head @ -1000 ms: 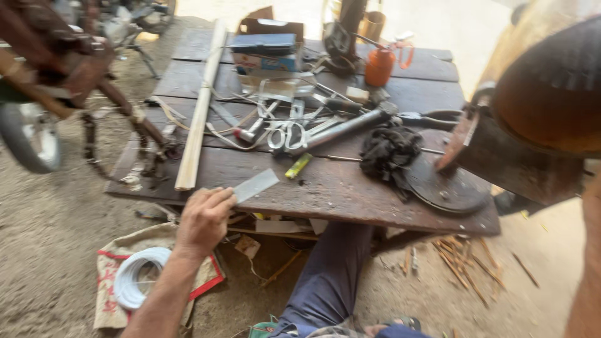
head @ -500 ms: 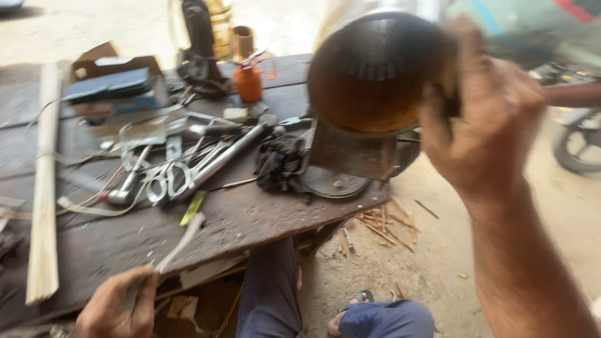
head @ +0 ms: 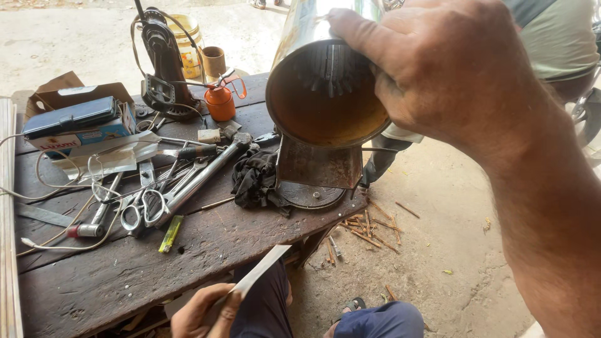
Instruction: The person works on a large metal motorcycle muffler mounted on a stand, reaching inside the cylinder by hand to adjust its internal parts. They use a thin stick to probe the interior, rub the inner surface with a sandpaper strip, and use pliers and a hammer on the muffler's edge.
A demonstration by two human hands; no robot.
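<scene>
- Gripping the rim of a metal cylinder (head: 325, 81), the right hand (head: 451, 69) was clenched round it, fingers (head: 357, 34) curled over the top edge, the rust-coloured open mouth tilted toward the camera.
- Beneath the cylinder hung a flat rusty plate (head: 319, 164), its lower edge just above a round metal disc (head: 313, 195) at the table's right corner.
- The left hand (head: 203, 313) pinched a thin pale strip (head: 260, 270) at the near table edge, fingers closed on its lower end, the strip slanting up and right.
- The dark wooden table (head: 206, 244) ended just right of the disc; beyond lay open sandy ground (head: 451, 250) with scattered sticks.
- A black rag (head: 253, 178) lay beside the disc; scissors (head: 141, 213), a long wrench (head: 200, 178) and a yellow lighter (head: 170, 233) crowded the middle.
- An orange oil can (head: 220, 101) stood farther back.
</scene>
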